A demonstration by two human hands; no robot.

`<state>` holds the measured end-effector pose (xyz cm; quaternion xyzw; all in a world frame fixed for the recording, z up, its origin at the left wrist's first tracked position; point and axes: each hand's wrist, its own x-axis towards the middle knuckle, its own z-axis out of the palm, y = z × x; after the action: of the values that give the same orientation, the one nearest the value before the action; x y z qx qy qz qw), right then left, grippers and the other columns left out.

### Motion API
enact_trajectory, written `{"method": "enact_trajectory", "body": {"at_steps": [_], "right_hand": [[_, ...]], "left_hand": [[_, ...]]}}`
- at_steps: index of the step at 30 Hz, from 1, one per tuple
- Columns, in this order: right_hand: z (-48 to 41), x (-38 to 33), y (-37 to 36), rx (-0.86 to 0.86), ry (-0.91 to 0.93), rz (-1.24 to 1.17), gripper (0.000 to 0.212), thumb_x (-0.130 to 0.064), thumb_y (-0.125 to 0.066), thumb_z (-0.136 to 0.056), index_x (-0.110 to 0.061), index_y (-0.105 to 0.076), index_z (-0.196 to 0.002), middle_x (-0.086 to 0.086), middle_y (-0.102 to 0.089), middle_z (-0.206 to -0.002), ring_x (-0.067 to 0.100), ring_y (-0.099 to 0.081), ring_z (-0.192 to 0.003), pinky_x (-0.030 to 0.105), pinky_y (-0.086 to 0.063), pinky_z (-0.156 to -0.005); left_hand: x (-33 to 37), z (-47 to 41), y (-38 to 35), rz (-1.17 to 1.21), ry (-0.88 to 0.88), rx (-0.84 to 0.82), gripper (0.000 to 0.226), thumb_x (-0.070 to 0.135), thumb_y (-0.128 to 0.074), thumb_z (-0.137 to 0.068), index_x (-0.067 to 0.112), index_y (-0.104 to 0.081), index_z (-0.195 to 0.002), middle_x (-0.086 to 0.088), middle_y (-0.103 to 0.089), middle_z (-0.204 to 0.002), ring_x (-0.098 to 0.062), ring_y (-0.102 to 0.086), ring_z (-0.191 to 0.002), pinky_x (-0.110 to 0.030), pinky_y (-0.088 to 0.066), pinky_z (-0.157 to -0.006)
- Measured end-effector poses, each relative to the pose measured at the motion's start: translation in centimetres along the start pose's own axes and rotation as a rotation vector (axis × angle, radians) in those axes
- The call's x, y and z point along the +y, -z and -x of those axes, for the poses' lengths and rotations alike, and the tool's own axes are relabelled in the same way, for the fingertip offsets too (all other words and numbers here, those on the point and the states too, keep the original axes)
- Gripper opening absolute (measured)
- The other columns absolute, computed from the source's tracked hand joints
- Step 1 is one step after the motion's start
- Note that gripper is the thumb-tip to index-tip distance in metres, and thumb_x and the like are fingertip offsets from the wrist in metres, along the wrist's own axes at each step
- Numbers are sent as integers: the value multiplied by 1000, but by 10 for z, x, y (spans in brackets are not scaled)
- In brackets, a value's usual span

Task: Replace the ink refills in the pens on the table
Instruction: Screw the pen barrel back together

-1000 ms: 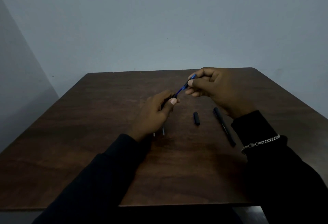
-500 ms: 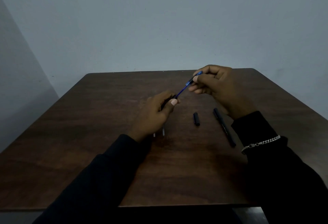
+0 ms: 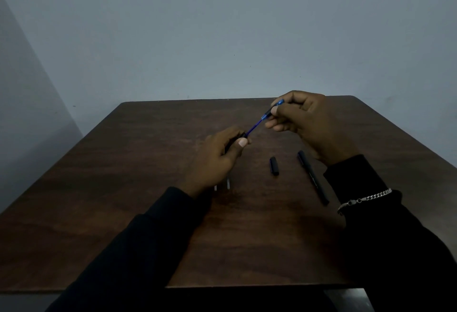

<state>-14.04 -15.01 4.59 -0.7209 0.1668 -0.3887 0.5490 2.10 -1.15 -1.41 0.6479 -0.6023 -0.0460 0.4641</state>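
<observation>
Left hand clenched on pen barrel; right hand fingers pinch blue refill, partly inside. Risk: off-axis force bends refill; grip may slip.

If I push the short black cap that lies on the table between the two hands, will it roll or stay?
The black cap looks round and smooth, so a sideways push would probably roll it across the bare wooden table. Being small, it is likely light and would slide easily. It lies apart from the black pen, which might stop it.
</observation>
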Motion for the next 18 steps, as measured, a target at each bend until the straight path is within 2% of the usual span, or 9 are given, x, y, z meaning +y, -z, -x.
{"method": "enact_trajectory", "body": {"at_steps": [5,8,13,18], "right_hand": [[-1,2,1,21,-8,11,10,-1,-60,-97,1,-69,-94,19,-74,-84,28,-75,-76,24,-58,-61],[-2,4,-1,-8,-23,11,9,-1,-61,-97,0,-69,-93,18,-75,-84,29,-76,-78,25,-59,-63],[-1,2,-4,-64,-59,-9,7,2,-60,-96,1,-67,-96,20,-76,-86,32,-77,-79,27,-61,-64],[4,6,-11,-209,-101,64,6,4,-63,-95,4,-68,-97,25,-77,-86,38,-77,-83,34,-63,-68]], "left_hand": [[2,1,0,11,-5,-7,18,22,-51,-110,22,-68,-104,11,-60,-76,-17,-62,-73,-38,-51,-68],[2,1,0,4,1,-12,18,22,-51,-110,22,-67,-104,5,-62,-78,-19,-62,-74,-44,-53,-70],[-1,0,0,-10,-8,-16,21,24,-50,-110,17,-70,-106,-1,-64,-78,-19,-61,-72,-46,-52,-69],[-5,0,-2,-14,-39,-18,23,24,-50,-110,12,-65,-97,-1,-61,-77,-23,-59,-70,-50,-50,-67]]}}
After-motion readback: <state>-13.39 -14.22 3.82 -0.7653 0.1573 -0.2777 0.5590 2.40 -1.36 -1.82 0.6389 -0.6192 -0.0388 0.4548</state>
